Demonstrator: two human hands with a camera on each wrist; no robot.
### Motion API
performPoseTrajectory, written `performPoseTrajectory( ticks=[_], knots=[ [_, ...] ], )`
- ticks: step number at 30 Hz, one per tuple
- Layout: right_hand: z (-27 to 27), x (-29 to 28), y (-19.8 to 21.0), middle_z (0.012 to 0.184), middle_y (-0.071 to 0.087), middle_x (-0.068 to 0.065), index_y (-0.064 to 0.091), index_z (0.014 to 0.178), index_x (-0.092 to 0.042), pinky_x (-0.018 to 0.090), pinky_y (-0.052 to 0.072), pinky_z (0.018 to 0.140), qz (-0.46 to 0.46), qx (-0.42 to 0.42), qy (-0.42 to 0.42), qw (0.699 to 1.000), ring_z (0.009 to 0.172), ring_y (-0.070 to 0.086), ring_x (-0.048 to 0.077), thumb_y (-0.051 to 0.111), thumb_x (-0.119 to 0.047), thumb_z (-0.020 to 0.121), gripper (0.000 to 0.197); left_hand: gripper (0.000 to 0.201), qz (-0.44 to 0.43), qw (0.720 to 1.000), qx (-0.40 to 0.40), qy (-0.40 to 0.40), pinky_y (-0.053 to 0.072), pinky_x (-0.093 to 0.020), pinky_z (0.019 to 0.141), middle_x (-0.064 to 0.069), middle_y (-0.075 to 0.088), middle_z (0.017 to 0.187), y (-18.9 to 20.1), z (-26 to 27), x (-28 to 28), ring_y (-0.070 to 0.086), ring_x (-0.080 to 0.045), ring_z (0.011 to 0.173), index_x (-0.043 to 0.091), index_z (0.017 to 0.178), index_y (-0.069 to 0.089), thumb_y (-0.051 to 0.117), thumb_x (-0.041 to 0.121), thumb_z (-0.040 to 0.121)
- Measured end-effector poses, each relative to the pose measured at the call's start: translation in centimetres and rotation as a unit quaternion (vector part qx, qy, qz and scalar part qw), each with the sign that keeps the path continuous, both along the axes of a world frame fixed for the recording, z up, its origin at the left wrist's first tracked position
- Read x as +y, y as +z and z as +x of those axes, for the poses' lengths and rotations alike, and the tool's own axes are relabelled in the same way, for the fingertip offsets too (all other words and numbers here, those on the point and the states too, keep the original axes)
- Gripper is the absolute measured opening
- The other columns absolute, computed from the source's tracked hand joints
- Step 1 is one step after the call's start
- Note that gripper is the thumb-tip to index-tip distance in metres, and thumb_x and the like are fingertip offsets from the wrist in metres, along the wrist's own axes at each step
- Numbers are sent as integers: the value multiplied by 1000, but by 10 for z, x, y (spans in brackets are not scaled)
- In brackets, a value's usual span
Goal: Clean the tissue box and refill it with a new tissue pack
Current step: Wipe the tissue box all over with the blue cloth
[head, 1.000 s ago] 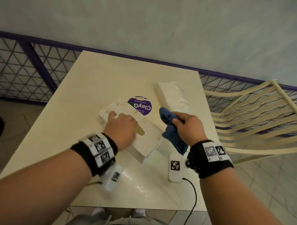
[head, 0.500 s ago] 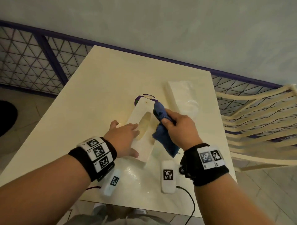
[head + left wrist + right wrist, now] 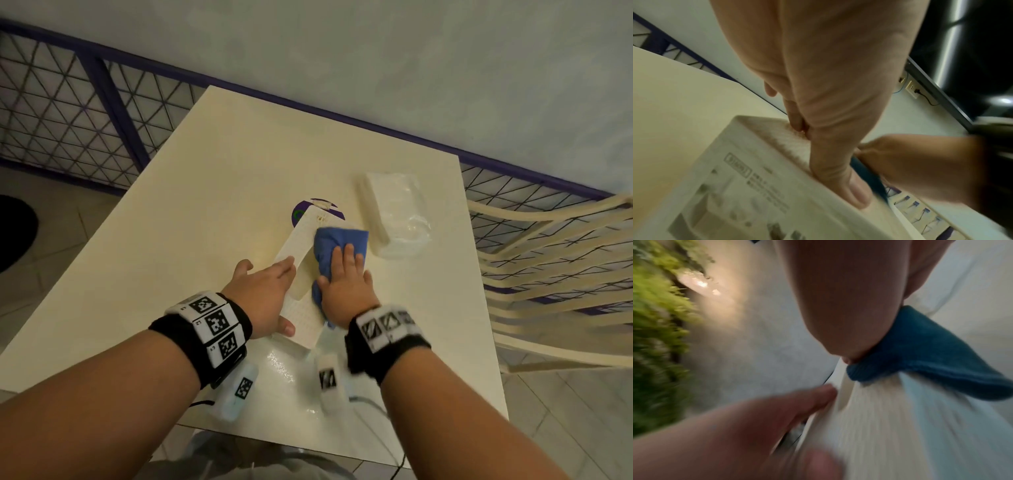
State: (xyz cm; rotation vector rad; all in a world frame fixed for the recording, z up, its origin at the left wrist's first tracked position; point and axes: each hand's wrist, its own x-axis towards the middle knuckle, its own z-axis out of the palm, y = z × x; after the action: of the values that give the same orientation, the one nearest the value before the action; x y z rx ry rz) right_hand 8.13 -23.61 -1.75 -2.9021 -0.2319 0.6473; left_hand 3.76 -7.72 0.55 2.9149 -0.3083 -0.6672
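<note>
Left of centre on the worktop (image 3: 205,205), left hand (image 3: 263,291) laid along the left edge of the tissue box (image 3: 303,236), fingers (image 3: 286,269) straight, gripping nothing. Just right, right hand (image 3: 346,284) flat on the blue cloth (image 3: 337,236), fingers straight, pressing it onto the box top. Farther right, tissue pack (image 3: 394,212), apart from both hands.

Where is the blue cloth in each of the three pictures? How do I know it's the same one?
Head view: the blue cloth is near the middle, under the right hand, on the white tissue box.
Left wrist view: only a dark blue strip shows, right of middle and low, at the box's edge.
Right wrist view: it is on the right side, below the right hand.
Shared landmark: the white tissue box, touching the cloth in all three.
</note>
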Motion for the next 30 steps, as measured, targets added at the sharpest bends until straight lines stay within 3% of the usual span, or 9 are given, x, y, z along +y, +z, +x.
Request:
performPoseTrajectory(
  ticks=[4, 8, 12, 16, 19, 21, 25, 27, 30],
  knots=[
    [-63, 9, -4, 159, -18, 12, -9, 150, -10, 50, 4, 120, -15, 10, 55, 998, 147, -14, 32, 25, -48, 98, 73, 105, -19, 1000, -12, -3, 9, -46, 110, 10, 4, 160, -1, 3, 3, 20, -6, 141, 23, 150, 10, 63, 66, 71],
    [-7, 1, 0, 160, -18, 2, -9, 151, -18, 50, 1, 118, -10, 13, -8, 1000, 148, -13, 22, 25, -48, 97, 70, 104, 18, 1000, -9, -17, 9, -47, 111, 9, 5, 159, 2, 4, 1, 21, -8, 141, 21, 149, 14, 62, 68, 70],
    [49, -2, 4, 161, -14, 3, -6, 152, -18, 48, 4, 119, -14, 15, -43, 999, 149, -10, 25, 28, -45, 99, 68, 105, 44, 999, -2, -22, 7, -49, 111, 8, 5, 160, 5, 6, -2, 21, -9, 141, 20, 150, 11, 60, 68, 71],
    [3, 2, 6, 161, -15, 9, -6, 151, -12, 42, 4, 120, 17, 11, -13, 1000, 148, -11, 28, 30, -42, 99, 70, 103, 41, 999, -3, -19, 6, -48, 112, 7, 6, 160, 4, 6, -2, 19, -9, 142, 19, 150, 12, 61, 67, 72],
    [-38, 4, 4, 160, -18, 9, -9, 151, -12, 44, 4, 120, 20, 34, 17, 999, 148, -13, 27, 28, -44, 99, 71, 103, 27, 1000, -4, -15, 7, -48, 112, 7, 7, 159, 4, 5, -2, 19, -9, 142, 19, 149, 15, 63, 66, 71],
    [-29, 1, 3, 160, -18, 4, -9, 151, -16, 47, 5, 119, 16, 29, 7, 999, 148, -12, 23, 25, -46, 99, 69, 104, 29, 999, -2, -18, 7, -49, 112, 7, 6, 159, 4, 5, -2, 19, -9, 142, 19, 149, 14, 63, 66, 71],
    [46, -1, 5, 161, -13, 2, -4, 152, -18, 47, 11, 119, -7, 21, -51, 998, 149, -6, 25, 29, -45, 98, 68, 104, 45, 999, 11, -24, 4, -51, 112, 6, 2, 160, 6, 5, -3, 16, -9, 143, 18, 150, 9, 61, 66, 73],
    [63, 0, 14, 161, -13, 8, -1, 152, -14, 45, 8, 120, -29, 32, -30, 999, 148, -7, 30, 29, -41, 100, 66, 104, 49, 998, 16, -25, 3, -51, 113, 6, 1, 160, 6, 5, -4, 13, -9, 144, 17, 151, 7, 60, 65, 75],
    [41, 3, 21, 160, -7, 15, 11, 151, -7, 43, 7, 120, -49, 26, 35, 998, 147, -6, 37, 29, -32, 102, 58, 103, 50, 998, 18, -27, 2, -51, 113, 6, 1, 160, 6, 5, -3, 13, -9, 144, 17, 151, 7, 58, 66, 76]
  ],
)
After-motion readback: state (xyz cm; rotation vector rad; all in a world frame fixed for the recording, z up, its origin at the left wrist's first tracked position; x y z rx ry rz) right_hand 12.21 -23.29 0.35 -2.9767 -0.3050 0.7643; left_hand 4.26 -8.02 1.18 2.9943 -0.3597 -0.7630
